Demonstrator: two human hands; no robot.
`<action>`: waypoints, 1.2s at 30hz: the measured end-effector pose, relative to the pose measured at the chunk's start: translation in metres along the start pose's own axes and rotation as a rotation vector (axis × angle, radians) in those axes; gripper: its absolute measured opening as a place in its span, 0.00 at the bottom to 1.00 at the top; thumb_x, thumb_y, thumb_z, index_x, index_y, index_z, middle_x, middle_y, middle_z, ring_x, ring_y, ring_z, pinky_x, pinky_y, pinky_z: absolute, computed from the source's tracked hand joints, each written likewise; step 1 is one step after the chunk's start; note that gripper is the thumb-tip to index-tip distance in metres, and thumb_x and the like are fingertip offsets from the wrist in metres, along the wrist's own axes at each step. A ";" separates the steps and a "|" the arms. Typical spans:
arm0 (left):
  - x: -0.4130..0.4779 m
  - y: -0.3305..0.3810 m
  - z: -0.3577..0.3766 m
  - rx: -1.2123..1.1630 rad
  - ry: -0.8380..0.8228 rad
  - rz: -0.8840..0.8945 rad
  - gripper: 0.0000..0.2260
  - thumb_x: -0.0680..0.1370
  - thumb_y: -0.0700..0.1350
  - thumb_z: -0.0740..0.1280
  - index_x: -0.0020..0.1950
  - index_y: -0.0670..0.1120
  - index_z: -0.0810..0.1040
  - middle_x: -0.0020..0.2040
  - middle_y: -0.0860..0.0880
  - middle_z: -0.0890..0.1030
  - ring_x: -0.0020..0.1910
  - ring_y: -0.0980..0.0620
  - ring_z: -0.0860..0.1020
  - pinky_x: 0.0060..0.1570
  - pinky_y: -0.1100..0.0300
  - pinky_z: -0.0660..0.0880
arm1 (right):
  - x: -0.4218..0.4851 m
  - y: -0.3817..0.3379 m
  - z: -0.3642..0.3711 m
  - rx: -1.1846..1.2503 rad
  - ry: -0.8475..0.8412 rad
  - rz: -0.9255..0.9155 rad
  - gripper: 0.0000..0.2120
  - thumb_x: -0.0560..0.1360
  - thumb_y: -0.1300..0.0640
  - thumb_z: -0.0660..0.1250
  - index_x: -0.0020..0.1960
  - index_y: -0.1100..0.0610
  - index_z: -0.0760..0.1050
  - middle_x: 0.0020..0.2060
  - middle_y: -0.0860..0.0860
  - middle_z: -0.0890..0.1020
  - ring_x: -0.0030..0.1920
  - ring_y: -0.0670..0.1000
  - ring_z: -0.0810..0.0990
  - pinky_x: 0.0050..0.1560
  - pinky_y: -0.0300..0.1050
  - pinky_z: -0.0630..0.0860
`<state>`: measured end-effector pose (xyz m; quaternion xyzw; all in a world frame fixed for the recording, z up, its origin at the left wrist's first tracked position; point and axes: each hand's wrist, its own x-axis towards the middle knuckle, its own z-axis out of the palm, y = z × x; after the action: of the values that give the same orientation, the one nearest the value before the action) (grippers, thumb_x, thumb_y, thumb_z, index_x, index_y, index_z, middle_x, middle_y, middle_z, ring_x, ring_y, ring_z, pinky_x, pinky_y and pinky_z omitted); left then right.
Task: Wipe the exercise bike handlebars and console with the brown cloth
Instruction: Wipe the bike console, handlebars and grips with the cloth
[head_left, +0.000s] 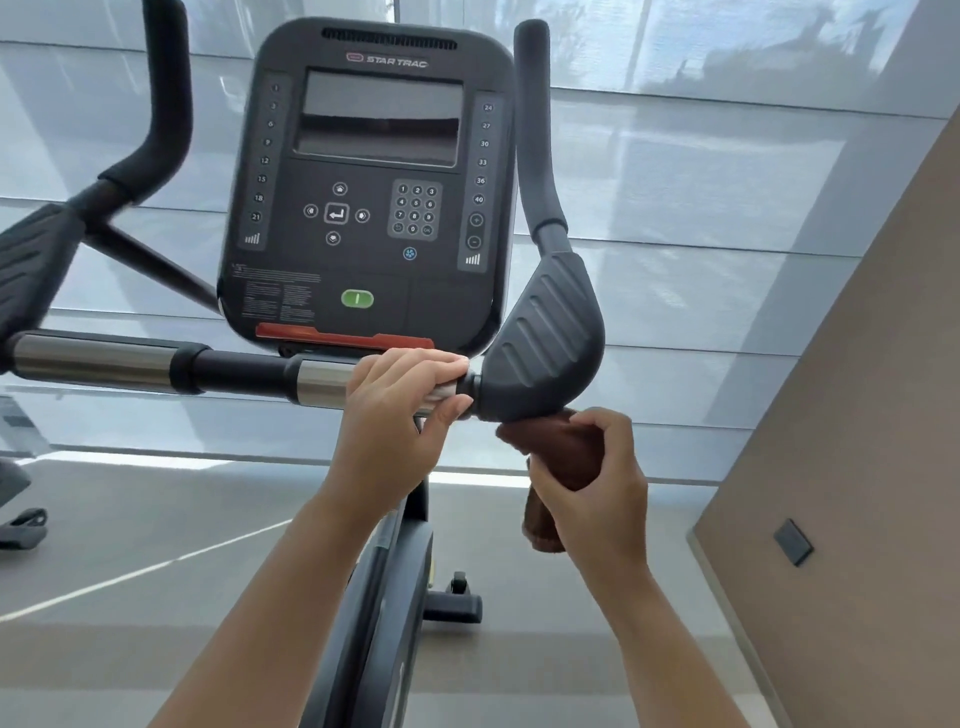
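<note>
The exercise bike's dark console (374, 187) with its grey screen and keypad stands straight ahead. Below it runs the horizontal handlebar (156, 361), part chrome, part black. My left hand (402, 405) is wrapped around the chrome section just left of the right elbow pad (545, 338). My right hand (597, 483) grips the brown cloth (550, 447), bunched and pressed against the underside of that elbow pad, with one end hanging down. The right upright grip (535, 130) rises above the pad.
The left upright grip (161, 93) and left elbow pad (31, 265) are at the left edge. A beige wall with a dark switch plate (792, 540) stands to the right. The bike's frame and front foot (452, 608) sit on a grey floor. Shaded windows fill the background.
</note>
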<state>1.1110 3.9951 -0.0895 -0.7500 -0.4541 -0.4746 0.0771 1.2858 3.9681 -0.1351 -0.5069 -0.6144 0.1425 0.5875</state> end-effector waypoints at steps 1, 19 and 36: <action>0.000 -0.001 0.000 0.000 0.001 0.008 0.09 0.70 0.41 0.69 0.48 0.38 0.81 0.47 0.45 0.83 0.49 0.45 0.79 0.53 0.48 0.72 | 0.008 0.004 -0.008 -0.007 0.029 0.028 0.25 0.65 0.63 0.74 0.47 0.39 0.65 0.45 0.42 0.76 0.47 0.45 0.77 0.45 0.35 0.75; 0.001 -0.006 0.005 -0.008 0.055 0.063 0.11 0.72 0.46 0.63 0.46 0.40 0.82 0.47 0.48 0.83 0.49 0.53 0.75 0.51 0.56 0.67 | 0.164 -0.040 -0.027 -0.205 -0.016 -0.156 0.17 0.67 0.57 0.72 0.51 0.46 0.70 0.47 0.42 0.77 0.48 0.42 0.75 0.48 0.31 0.71; 0.000 -0.005 0.007 0.002 0.080 0.056 0.11 0.73 0.46 0.63 0.46 0.41 0.82 0.47 0.49 0.83 0.50 0.53 0.75 0.51 0.56 0.67 | 0.133 -0.045 -0.042 -0.137 -0.056 -0.157 0.13 0.66 0.55 0.73 0.49 0.44 0.75 0.44 0.43 0.79 0.46 0.44 0.77 0.51 0.43 0.76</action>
<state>1.1112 4.0018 -0.0945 -0.7429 -0.4299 -0.5013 0.1091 1.3289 4.0353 -0.0126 -0.4919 -0.6769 0.0678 0.5434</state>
